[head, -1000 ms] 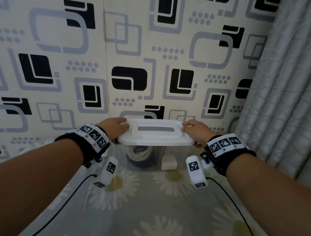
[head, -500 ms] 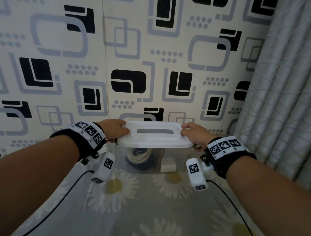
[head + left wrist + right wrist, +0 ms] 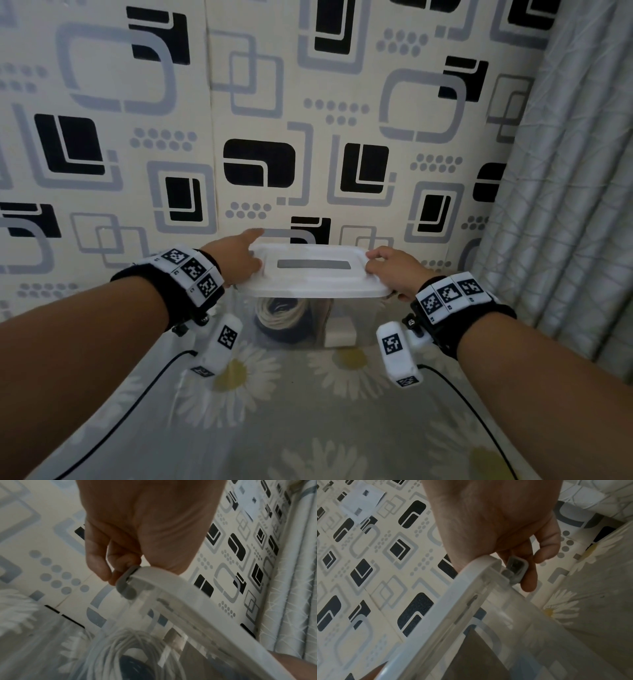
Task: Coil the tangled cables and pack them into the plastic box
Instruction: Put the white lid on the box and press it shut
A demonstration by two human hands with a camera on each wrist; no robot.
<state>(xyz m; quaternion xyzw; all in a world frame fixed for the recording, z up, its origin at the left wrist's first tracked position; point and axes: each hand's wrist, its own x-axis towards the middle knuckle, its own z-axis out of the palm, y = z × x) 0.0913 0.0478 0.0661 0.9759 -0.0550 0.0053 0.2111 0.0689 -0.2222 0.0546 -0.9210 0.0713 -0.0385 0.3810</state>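
A clear plastic box [image 3: 363, 317] stands on the daisy-print cloth with its white lid [image 3: 315, 274] on top. Inside lie a coiled white cable [image 3: 279, 313], a dark cable [image 3: 294, 337] beneath it and a white charger block [image 3: 339, 330]. My left hand [image 3: 245, 262] holds the lid's left end, thumb on top. Its lower fingers curl round the grey latch [image 3: 126, 586], while the index finger sticks out toward the wall. My right hand [image 3: 390, 270] holds the right end, fingers curled behind the other grey latch [image 3: 516, 569].
The box sits close to a wall [image 3: 308, 120] with black and grey patterned panels. A grey curtain [image 3: 565, 205] hangs at the right. Black wrist-camera cords [image 3: 137, 394] trail over the cloth toward me on both sides.
My left index finger has lifted off the lid and now points toward the wall. Both hands stay at the lid's ends; the box has not moved.
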